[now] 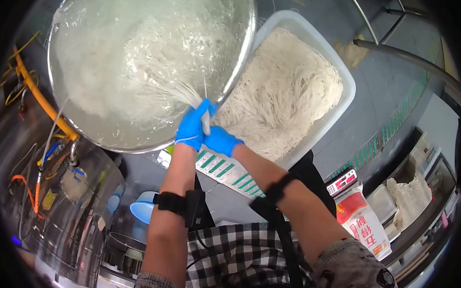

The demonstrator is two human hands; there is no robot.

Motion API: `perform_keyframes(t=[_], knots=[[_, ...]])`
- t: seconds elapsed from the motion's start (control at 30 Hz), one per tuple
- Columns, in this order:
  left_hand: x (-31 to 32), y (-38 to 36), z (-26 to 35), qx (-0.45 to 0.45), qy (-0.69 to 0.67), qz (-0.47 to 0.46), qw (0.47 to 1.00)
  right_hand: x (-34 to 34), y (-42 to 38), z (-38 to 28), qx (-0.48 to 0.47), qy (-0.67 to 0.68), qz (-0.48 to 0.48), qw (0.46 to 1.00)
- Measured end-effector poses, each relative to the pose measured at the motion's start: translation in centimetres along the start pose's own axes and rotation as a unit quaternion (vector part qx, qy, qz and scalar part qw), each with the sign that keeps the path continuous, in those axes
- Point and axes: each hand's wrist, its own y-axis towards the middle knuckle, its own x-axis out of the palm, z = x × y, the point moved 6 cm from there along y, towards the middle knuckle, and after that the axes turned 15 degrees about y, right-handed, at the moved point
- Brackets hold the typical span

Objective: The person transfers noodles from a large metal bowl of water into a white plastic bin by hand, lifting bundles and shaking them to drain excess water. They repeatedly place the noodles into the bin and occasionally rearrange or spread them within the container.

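Note:
My left hand [191, 126], in a blue glove, is closed around a bundle of thin white noodles [184, 93] at the near right rim of a large round metal basin [243, 68]. The strands fan out from that hand into cloudy water with more noodles in it. Pressed close beside it, my right hand [222, 140], also blue-gloved, closes at the lower end of the bundle; its fingertips are partly hidden. To the right of the basin, a white plastic tub [348, 79] holds a large heap of noodles [288, 90].
A metal frame [406, 56] stands at the back right. At the right are a scale with a red display [342, 183], a printed sack [362, 219] and a shelf with containers. Hoses and a yellow pipe [41, 99] run on the left, above a blue bowl [143, 207].

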Motion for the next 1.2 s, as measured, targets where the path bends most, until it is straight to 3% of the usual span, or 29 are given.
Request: perform_keyframes(t=[0.03,0.07,0.1,0.17,0.23,0.27,0.3,0.33,0.37,0.4,0.43,0.5,0.53,0.57,0.6,0.63,0.7,0.8,0.83,0.87,0.9,0.93,0.97,1.0,1.07,1.13,1.2], knots=[[0.3,-0.1,-0.2,-0.044,-0.064,-0.056,0.995,0.0,-1.3,-1.3,-0.118,-0.09,0.031,0.988],[-0.2,-0.2,0.8,-0.034,-0.067,-0.053,0.996,0.1,-4.3,-2.6,-0.063,-0.159,0.004,0.985],[-0.2,-0.7,1.6,-0.034,-0.129,-0.119,0.984,0.0,-8.2,-3.9,-0.004,-0.227,-0.022,0.974],[0.2,-2.2,3.3,-0.035,-0.248,-0.253,0.934,0.6,-13.6,-4.2,-0.03,-0.4,-0.13,0.907],[-1.1,-2.3,6.2,-0.036,-0.297,-0.217,0.929,-0.2,-18.9,-4.3,0.032,-0.446,-0.213,0.869],[-2.3,-1.7,7.5,0.025,-0.318,-0.256,0.912,-1.5,-20.9,-4.4,0.03,-0.426,-0.189,0.884],[-2.9,-1.7,8.8,0.085,-0.339,-0.293,0.89,-3.3,-22.4,-4.1,0.028,-0.384,-0.145,0.911],[-3.1,-3.1,9.5,0.102,-0.246,-0.142,0.953,-5.3,-23.5,-3.6,0.026,-0.339,-0.102,0.935],[-1.4,-5.4,10.2,0.106,-0.249,-0.143,0.952,-7.4,-23.6,-2.5,0.025,-0.344,-0.101,0.933],[-0.4,-7.6,10.3,0.136,-0.119,-0.043,0.983,-9.8,-23.1,-1.0,0.045,-0.157,-0.088,0.983],[0.3,-9.8,10.0,0.161,0.016,0.059,0.985,-10.2,-22.6,-1.7,0.064,0.013,-0.076,0.995],[4.0,-13.5,7.4,0.175,0.118,-0.014,0.977,-9.0,-21.4,-5.2,0.094,0.326,-0.048,0.939],[6.0,-15.4,6.1,0.198,0.092,-0.023,0.976,-7.1,-20.7,-8.4,0.051,0.367,-0.013,0.929],[7.8,-17.0,4.5,0.297,0.139,0.036,0.944,-5.6,-19.7,-10.7,0.008,0.407,0.022,0.913],[9.8,-18.6,3.1,0.277,0.179,-0.021,0.944,-4.6,-18.6,-11.2,0.007,0.407,0.024,0.913],[11.3,-20.1,1.8,0.255,0.219,-0.077,0.939,-3.5,-17.5,-11.0,0.051,0.475,0.015,0.878],[12.7,-21.8,-1.0,0.22,0.406,-0.14,0.876,-3.0,-16.4,-10.3,0.093,0.538,0.006,0.837],[10.3,-21.5,-3.9,0.261,0.375,-0.064,0.887,-2.5,-16.3,-10.2,0.09,0.412,-0.061,0.905],[9.0,-22.1,-2.0,0.371,0.398,-0.03,0.838,-1.9,-17.2,-10.5,0.092,0.412,-0.061,0.904],[7.1,-20.8,-1.6,0.353,0.296,-0.061,0.886,-1.8,-18.1,-11.1,0.045,0.279,-0.054,0.958],[4.7,-19.3,-1.4,0.369,0.277,0.031,0.887,-1.7,-18.7,-11.5,-0.002,0.141,-0.046,0.989],[3.9,-19.9,3.0,0.459,0.362,0.142,0.799,-1.3,-19.5,-12.4,-0.11,-0.058,-0.054,0.991],[4.2,-19.8,6.4,0.474,0.386,0.161,0.775,-0.8,-20.0,-11.5,-0.097,-0.115,-0.1,0.983],[5.2,-18.5,7.9,0.496,0.399,0.127,0.76,0.0,-20.9,-11.5,-0.09,-0.16,-0.137,0.973],[8.5,-15.1,9.3,0.53,0.601,0.032,0.597,-0.2,-22.1,-11.4,-0.083,-0.205,-0.172,0.96],[8.6,-10.1,7.8,0.532,0.646,-0.101,0.538,-1.9,-23.2,-10.5,-0.087,-0.345,-0.18,0.917],[5.4,-4.5,7.6,0.427,0.73,-0.026,0.533,-5.0,-23.9,-13.6,0.018,-0.431,-0.102,0.896]])
